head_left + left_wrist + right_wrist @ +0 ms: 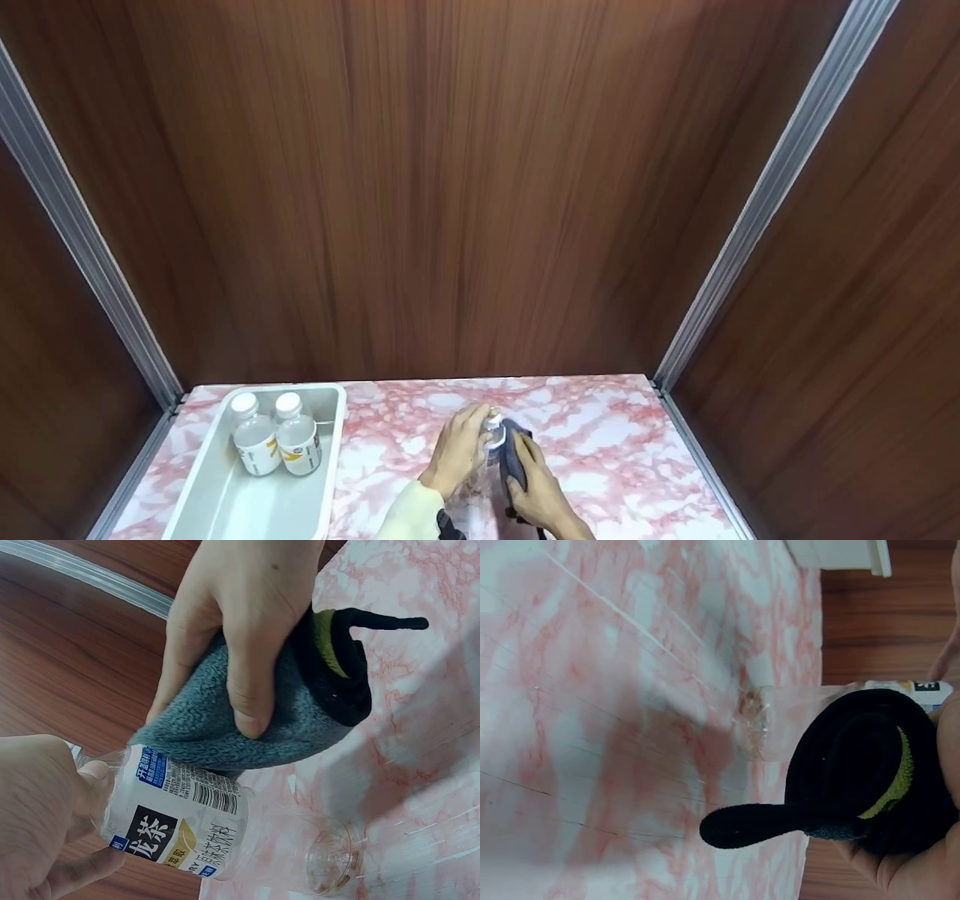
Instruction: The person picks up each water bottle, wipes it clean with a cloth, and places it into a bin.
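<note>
My left hand [457, 446] grips a clear plastic drink bottle [187, 814] around its upper part, and the bottle stands on the table. Its white label carries dark and blue print, a barcode and a yellow mark. In my right hand [544, 491] is a rolled grey-blue towel [206, 705] with black trim, a strip of yellow-green lining and a black loop [742, 825]. The towel presses along the bottle's side, just at the label's edge. In the right wrist view the roll hides much of the bottle, while its clear base [754, 724] shows.
A white tray [339, 435] stands on the left of the pink-and-white marbled table [615, 450], holding two capped bottles [255, 442] that lean against its far end. Wood-grain panels [450, 187] with metal corner rails [772, 180] enclose the back and sides.
</note>
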The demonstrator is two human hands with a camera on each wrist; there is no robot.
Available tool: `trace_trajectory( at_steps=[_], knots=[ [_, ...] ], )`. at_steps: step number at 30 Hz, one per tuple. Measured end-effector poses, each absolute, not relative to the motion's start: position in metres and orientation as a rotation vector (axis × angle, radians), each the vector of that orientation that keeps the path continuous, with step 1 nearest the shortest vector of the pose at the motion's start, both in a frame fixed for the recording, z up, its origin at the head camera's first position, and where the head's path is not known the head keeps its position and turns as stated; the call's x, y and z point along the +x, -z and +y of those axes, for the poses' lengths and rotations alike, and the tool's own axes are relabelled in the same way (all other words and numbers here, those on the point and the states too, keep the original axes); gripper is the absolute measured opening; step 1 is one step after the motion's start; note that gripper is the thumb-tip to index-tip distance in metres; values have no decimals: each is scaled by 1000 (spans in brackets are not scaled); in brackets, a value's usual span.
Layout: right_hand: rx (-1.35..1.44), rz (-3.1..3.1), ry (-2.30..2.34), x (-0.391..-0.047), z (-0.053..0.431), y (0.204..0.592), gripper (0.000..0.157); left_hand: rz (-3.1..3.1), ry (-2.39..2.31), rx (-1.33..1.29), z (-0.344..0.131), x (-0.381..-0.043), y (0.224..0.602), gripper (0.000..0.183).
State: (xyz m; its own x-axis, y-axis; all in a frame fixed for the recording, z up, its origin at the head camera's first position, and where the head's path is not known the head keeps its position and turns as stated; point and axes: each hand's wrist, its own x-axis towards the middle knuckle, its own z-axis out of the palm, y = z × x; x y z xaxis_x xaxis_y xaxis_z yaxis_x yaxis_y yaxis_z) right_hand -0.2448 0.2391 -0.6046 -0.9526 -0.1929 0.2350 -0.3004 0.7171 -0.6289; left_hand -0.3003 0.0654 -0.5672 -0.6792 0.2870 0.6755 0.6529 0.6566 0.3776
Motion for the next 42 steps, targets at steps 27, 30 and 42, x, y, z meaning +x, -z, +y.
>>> trace_trajectory(
  at_steps=[27,30,42],
  knots=[
    [391,-2824,-1042,-244,238,628,76,-2263,850,-700,66,-297,571,32],
    [383,-2845,-1038,-243,238,630,77,-2275,858,-695,66,-296,572,30],
    [364,-2899,-1048,-246,238,633,77,-2242,841,-701,67,-299,570,31]
  ],
)
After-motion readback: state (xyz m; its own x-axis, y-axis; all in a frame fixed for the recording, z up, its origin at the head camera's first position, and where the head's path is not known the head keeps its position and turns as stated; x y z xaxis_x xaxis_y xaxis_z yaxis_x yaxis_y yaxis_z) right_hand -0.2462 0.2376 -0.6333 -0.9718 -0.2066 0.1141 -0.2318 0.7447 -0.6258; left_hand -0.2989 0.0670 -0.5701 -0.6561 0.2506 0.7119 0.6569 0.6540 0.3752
